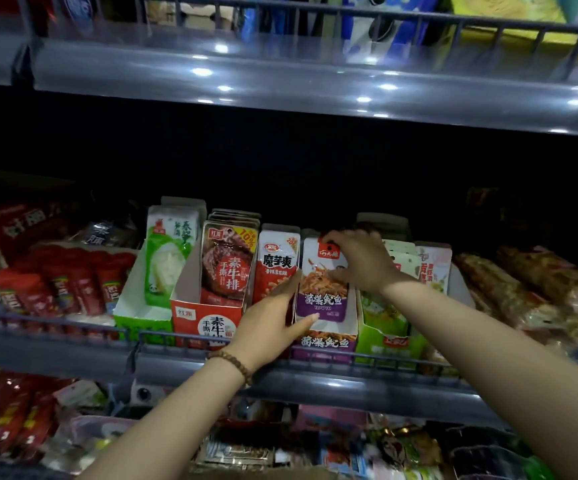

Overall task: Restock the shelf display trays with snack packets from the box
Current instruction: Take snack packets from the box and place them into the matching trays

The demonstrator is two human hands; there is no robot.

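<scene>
Several cardboard display trays stand side by side on the middle shelf. A purple-and-white tray (329, 342) holds white and purple snack packets (318, 289). My right hand (360, 261) grips the top and right edge of the front packet in that tray. My left hand (273, 320) is clasped on the tray's left front wall, thumb across its front. Left of it stand a red tray (197, 320) of brown and red packets (227, 265) and a red packet (275, 268) between the two trays. The supply box is out of view.
A green and white tray (142, 313) with a green packet (168, 251) stands further left, and a green tray (388, 341) at the right. A wire rail (73, 327) runs along the shelf front. The upper shelf (315, 84) overhangs. Loose snack bags fill the lower shelf (350, 389).
</scene>
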